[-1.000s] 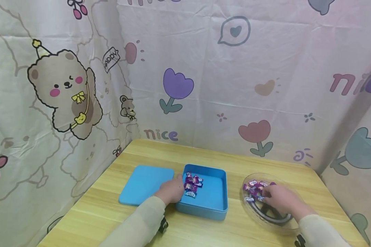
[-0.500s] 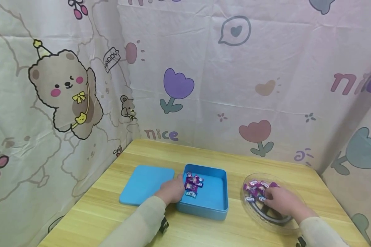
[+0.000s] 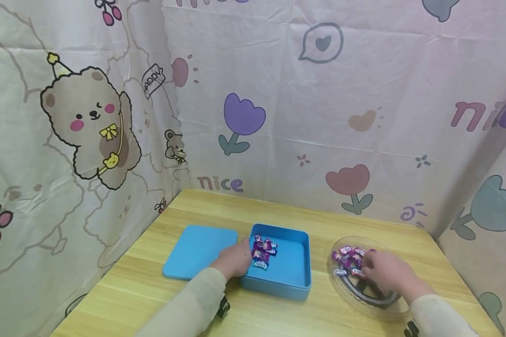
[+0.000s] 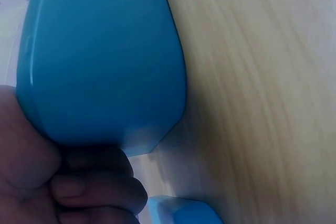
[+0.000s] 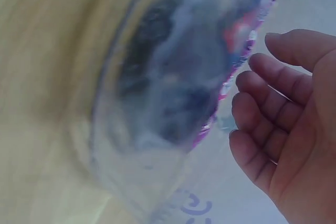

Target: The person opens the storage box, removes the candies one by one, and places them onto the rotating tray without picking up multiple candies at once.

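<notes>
Likely part-done: candies (image 3: 260,255) in box (image 3: 288,264), more in right dish (image 3: 346,294). Left hand (image 3: 235,260) grips box; right hand (image 3: 387,271) loose, empty.

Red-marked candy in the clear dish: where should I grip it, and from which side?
I'd pinch the red-marked candy across its long sides, from above and the dish's near right. It looks elongated and sits at the pile's near edge; purple candies crowd its far side, and the right hand is just right of it.

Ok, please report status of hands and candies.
Left hand holds box. Right hand over dish, nothing visible in grip. Candies in box and dish. No obstacle seen.
</notes>
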`<state>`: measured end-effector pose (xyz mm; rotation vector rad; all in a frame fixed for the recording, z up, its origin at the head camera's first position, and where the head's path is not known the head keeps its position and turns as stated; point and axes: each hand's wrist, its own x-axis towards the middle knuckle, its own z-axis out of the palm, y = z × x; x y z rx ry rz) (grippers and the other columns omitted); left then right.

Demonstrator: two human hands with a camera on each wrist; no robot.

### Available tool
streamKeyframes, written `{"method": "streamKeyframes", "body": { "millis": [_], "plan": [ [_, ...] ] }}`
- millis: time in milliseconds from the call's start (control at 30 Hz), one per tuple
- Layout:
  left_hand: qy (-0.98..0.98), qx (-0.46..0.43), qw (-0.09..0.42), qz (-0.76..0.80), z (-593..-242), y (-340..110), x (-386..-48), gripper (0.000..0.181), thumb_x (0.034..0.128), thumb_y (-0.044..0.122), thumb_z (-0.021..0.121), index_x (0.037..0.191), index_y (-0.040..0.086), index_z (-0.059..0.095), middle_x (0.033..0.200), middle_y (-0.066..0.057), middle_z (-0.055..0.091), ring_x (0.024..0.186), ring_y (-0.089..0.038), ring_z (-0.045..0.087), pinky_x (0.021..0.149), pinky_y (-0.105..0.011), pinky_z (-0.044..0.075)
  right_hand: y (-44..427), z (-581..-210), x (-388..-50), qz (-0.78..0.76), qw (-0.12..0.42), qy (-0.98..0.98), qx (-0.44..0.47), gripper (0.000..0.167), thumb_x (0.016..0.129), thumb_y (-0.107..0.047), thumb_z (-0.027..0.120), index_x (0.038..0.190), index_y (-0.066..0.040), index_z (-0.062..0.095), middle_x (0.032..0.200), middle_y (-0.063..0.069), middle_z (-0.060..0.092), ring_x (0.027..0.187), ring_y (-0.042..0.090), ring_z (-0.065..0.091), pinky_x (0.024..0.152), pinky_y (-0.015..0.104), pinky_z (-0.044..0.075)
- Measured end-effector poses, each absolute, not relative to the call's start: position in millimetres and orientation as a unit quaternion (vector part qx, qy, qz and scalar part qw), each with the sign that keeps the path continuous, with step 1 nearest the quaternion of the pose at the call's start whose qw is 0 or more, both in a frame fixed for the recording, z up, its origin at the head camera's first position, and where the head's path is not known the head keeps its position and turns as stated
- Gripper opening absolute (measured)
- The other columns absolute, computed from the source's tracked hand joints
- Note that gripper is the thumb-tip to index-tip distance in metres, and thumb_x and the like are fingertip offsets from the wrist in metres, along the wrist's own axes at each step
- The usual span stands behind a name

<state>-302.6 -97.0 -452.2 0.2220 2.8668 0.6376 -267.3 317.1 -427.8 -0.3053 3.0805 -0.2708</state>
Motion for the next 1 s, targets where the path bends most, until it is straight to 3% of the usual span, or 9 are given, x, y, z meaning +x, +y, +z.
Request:
{"method": "streamKeyframes", "body": {
  "millis": [333, 500, 800, 1000],
  "plan": [
    [0.968, 0.082, 0.098, 0.215, -454, -96, -302, 0.055, 0.1052, 0.019, 0.046, 0.153, -0.004, 0.031, 0.131, -0.023, 0.061, 0.086, -0.029, 0.058, 0.078, -0.049, 0.051, 274, -405, -267, -0.108, -0.003, 0.988, -0.109, 0.008, 0.092, -0.028, 0.072, 0.096, -0.022, 0.068, 0.075, -0.011, 0.058, 0.066, 0.009, 0.053, 0.066, 0.038, 0.049],
    [0.969, 0.077, 0.099, 0.214, -452, -96, -303, 0.055, 0.1058, 0.019, 0.045, 0.153, -0.005, 0.031, 0.129, -0.023, 0.062, 0.086, -0.03, 0.058, 0.077, -0.05, 0.051, 238, -399, -271, -0.125, -0.027, 0.983, -0.134, 0.01, 0.092, -0.023, 0.072, 0.101, -0.018, 0.07, 0.081, -0.009, 0.06, 0.074, 0.012, 0.055, 0.069, 0.038, 0.05],
    [0.966, 0.081, 0.098, 0.225, -445, -99, -299, 0.055, 0.1059, 0.02, 0.044, 0.153, -0.005, 0.03, 0.139, -0.023, 0.056, 0.095, -0.03, 0.058, 0.089, -0.054, 0.05, 176, -414, -281, -0.122, -0.079, 0.967, -0.209, 0.014, 0.09, -0.023, 0.075, 0.103, -0.018, 0.073, 0.092, -0.008, 0.063, 0.087, 0.011, 0.057, 0.075, 0.033, 0.052],
    [0.966, 0.087, 0.095, 0.223, -445, -98, -298, 0.056, 0.1052, 0.019, 0.045, 0.153, -0.006, 0.03, 0.134, -0.024, 0.059, 0.091, -0.029, 0.058, 0.084, -0.052, 0.051, 146, -426, -283, -0.123, -0.07, 0.956, -0.257, 0.017, 0.091, -0.025, 0.076, 0.107, -0.02, 0.073, 0.094, -0.007, 0.064, 0.087, 0.011, 0.056, 0.074, 0.032, 0.053]
  ]
}}
